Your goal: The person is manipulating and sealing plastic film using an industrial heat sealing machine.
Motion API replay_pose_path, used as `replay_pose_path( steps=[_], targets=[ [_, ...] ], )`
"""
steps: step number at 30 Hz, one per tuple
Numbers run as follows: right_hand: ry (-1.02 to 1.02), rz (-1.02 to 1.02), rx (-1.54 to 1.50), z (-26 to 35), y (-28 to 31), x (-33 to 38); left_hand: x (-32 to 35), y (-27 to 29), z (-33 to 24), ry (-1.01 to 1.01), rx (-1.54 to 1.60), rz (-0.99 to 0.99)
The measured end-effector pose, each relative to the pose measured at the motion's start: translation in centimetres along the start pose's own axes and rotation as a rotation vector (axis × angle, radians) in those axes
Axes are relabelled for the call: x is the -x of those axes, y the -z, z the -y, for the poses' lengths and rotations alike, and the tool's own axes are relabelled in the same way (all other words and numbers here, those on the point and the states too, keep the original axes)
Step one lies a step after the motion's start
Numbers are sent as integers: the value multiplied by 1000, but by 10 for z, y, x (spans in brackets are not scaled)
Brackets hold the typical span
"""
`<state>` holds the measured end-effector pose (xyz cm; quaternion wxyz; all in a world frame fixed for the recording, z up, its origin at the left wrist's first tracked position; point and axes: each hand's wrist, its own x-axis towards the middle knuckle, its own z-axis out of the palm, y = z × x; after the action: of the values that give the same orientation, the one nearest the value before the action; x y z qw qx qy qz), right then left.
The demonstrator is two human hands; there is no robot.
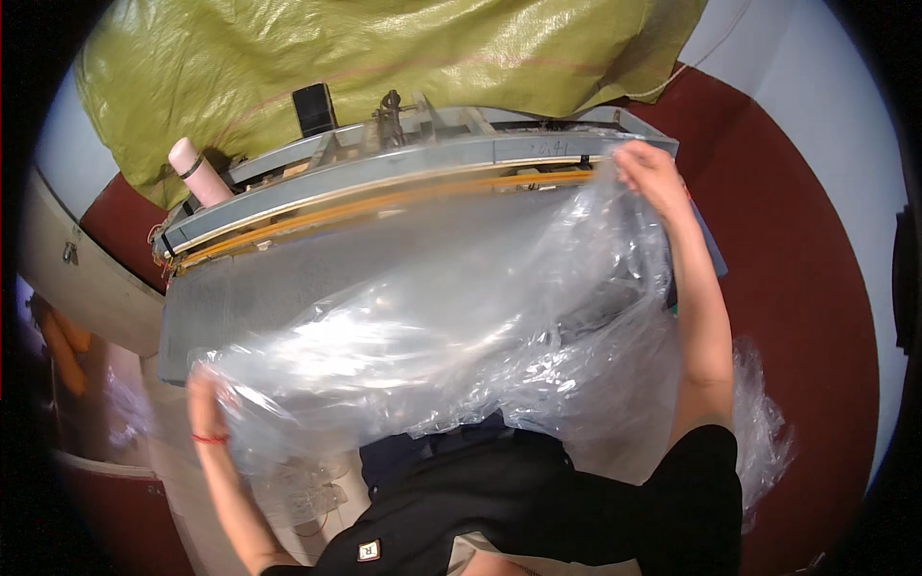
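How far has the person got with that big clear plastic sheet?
Done: the clear plastic bag is spread over the grey machine. In hand: right hand holds its far edge at the machine's bar, left hand grips the near corner. Left: it's still crumpled, not flat.

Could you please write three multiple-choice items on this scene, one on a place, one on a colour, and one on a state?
1. Where is the right hand?
A. at the far edge of the grey machine
B. on the floor
C. in a pocket

2. What colour is the tarp behind the machine?
A. blue
B. yellow-green
C. white

3. How is the plastic sheet?
A. rolled up tightly
B. folded flat
C. spread between both hands

Answers: 1 A, the hand pinches the sheet beside the machine's top bar. 2 B, it shows yellow-green. 3 C, the left hand and the right hand grip opposite ends.
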<state>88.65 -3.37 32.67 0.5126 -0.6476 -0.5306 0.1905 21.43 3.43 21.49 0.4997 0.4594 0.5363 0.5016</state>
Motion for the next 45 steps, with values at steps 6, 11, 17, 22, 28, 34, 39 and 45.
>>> replay_pose_path(
  steps=[6, 11, 17, 22, 28, 34, 39, 45],
  targets=[
    [146, 395, -130, 113, -87, 11, -89, 62, -70, -823, -499, -593],
    [148, 406, -127, 135, -102, 21, 19, -199, -165, -1062, -508, 346],
    [222, 460, -115, 149, -119, 30, 20, -310, -151, -1144, -343, 341],
    [205, 548, -260, 155, -118, 31, 18, -315, -150, -908, -109, 368],
    [170, 507, -493, 150, -154, 27, 14, -304, -141, -1048, -169, 275],
    [283, 463, -643, 124, -193, 18, 15, -275, -146, -775, -338, 610],
    [-15, 144, -1065, 14, -147, -4, 33, -212, -133, -156, -236, 1400],
    [-214, -648, -121, -192, 107, 88, 81, -132, -35, 434, -63, 1573]
  ],
)
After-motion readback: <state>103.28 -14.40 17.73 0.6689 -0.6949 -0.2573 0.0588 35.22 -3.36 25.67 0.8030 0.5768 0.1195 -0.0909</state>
